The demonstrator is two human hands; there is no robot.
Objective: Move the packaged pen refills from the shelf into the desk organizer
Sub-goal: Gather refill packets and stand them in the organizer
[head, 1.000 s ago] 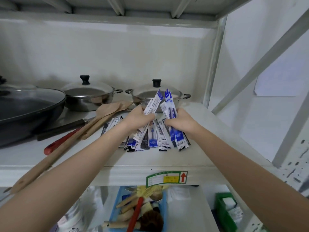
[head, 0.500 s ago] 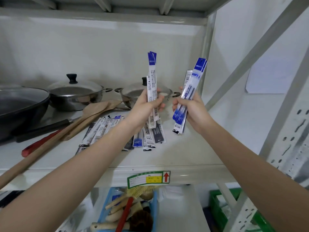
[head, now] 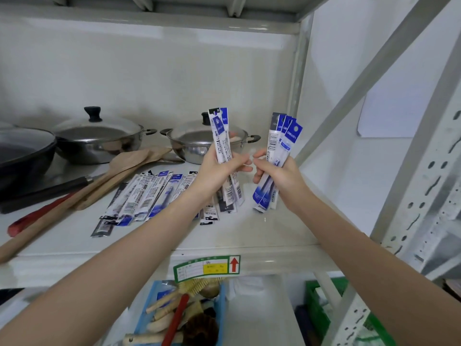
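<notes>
I have both hands raised above the shelf [head: 249, 236], each fisted round a small bunch of refill packs held upright. My left hand [head: 219, 171] grips its bunch [head: 223, 146] at mid-length, thumb across the front, the blue header ends sticking up above the fingers. My right hand [head: 277, 174] clamps a second bunch [head: 283, 143], tilted slightly right, with three or so blue headers fanned at the top. The two hands sit just beside each other, fingertips almost meeting. Below and left of my left hand, more loose packs [head: 144, 196] lie spread flat on the shelf. A few more lie under the left wrist. Behind my left hand stands a lidded pot [head: 189, 146]; further left are wooden spatulas [head: 129, 168]. I see no organizer.
</notes>
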